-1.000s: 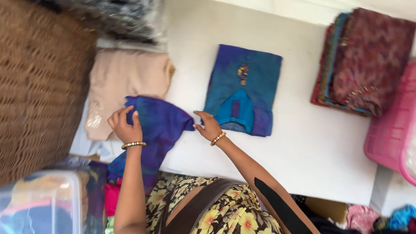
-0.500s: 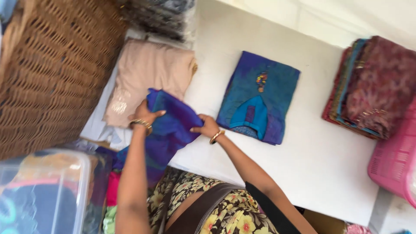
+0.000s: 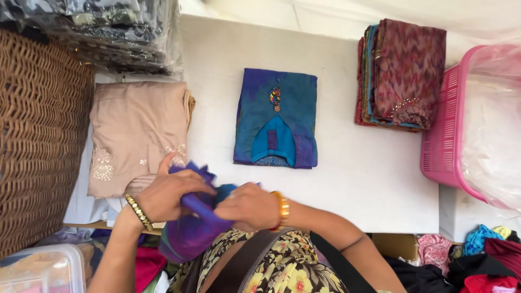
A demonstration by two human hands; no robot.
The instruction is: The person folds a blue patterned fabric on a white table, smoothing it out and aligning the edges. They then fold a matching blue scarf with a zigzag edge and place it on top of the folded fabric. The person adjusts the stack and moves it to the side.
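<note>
At the near table edge, both hands bunch a purple cloth [image 3: 192, 230] against the person's lap, off the tabletop. Left hand [image 3: 171, 192] clenches the cloth's upper fold, thumb out over the beige garment [image 3: 135, 135]; right hand [image 3: 247, 206] grips the other side, fingers curled in, likely to keep the loose fabric gathered. Folded blue top [image 3: 277, 116] lies flat mid-table [image 3: 358, 179], neck up, apart from the hands. Stack of folded fabrics [image 3: 401, 73] sits beside a pink basket [image 3: 442, 141]. Wicker basket [image 3: 38, 141] at left, plastic-wrapped packs [image 3: 108, 32] behind the beige one.
</note>
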